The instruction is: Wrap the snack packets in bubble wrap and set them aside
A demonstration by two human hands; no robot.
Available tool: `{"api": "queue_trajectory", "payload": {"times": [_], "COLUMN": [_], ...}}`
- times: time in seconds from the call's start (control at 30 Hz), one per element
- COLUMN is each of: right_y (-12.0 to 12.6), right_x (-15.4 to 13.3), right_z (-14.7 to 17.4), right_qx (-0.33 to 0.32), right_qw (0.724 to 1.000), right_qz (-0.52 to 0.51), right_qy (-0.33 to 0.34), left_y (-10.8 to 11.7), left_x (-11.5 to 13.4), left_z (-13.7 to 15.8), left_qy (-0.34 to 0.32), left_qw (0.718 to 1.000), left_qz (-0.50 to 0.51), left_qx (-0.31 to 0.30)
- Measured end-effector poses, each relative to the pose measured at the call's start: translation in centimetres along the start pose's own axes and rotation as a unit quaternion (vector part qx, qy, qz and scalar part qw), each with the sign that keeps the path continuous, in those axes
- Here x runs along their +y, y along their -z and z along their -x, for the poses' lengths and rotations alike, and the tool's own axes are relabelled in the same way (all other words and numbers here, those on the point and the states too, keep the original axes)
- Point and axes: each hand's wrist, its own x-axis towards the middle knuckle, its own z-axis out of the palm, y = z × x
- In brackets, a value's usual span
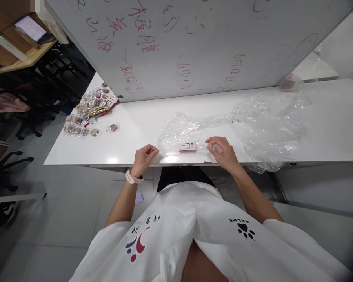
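A sheet of clear plastic wrap (176, 129) lies crumpled on the white table near its front edge. On it rests a small red and white box (187, 147), between my two hands. My left hand (144, 157), with a pink watch on the wrist, is closed in a pinch on the wrap's left edge. To the right of the box, my right hand (222, 153) has thumb and index finger drawn together at the wrap's right side. The film between those fingertips is hard to see. Neither hand touches the box.
A large heap of clear plastic (270, 125) spreads over the table's right side and hangs over the front edge. Small wrapped items (85, 113) cluster at the left, with one wrapped piece (113, 127) apart. A whiteboard (194, 47) stands behind.
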Motion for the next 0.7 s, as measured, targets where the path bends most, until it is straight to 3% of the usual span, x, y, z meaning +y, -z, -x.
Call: {"api": "queue_trajectory", "payload": {"times": [0.1, 0.17, 0.23, 0.3, 0.4, 0.47, 0.57, 0.63, 0.7], "right_y": [-0.8, -2.0, -3.3, -4.2, -4.3, -3.8, -3.2, -3.4, -4.0], "right_x": [0.8, 1.4, 2.0, 2.4, 2.7, 2.3, 1.0, 0.0, -0.5], "right_z": [-3.4, -5.1, -6.1, -6.4, -6.1, -5.6, -4.4, -3.5, -2.8], "right_qx": [-0.022, -0.035, -0.032, -0.022, -0.017, 0.024, 0.107, 0.078, -0.002], "right_qw": [0.992, 0.981, 0.975, 0.975, 0.974, 0.969, 0.961, 0.973, 0.984], "right_qz": [0.026, 0.082, 0.137, 0.166, 0.191, 0.226, 0.253, 0.215, 0.155], "right_qy": [-0.119, -0.170, -0.170, -0.143, -0.122, -0.101, -0.040, 0.023, 0.089], "left_y": [-0.7, -2.2, -4.2, -6.5, -9.5, -10.6, -11.2, -11.0, -10.6], "left_x": [0.9, 1.5, 2.3, 3.1, 3.9, 3.8, 3.2, 2.8, 2.6], "left_z": [-2.3, -3.0, -2.7, -1.8, -1.0, -1.4, -3.1, -4.2, -4.9], "left_qy": [0.035, 0.006, -0.063, -0.167, -0.293, -0.304, -0.281, -0.270, -0.252], "left_qw": [0.988, 0.966, 0.952, 0.955, 0.947, 0.945, 0.953, 0.958, 0.965], "left_qz": [-0.134, -0.214, -0.217, -0.169, -0.124, -0.123, -0.114, -0.097, -0.077], "left_qx": [0.061, 0.145, 0.209, 0.178, 0.042, 0.003, 0.000, -0.003, -0.007]}}
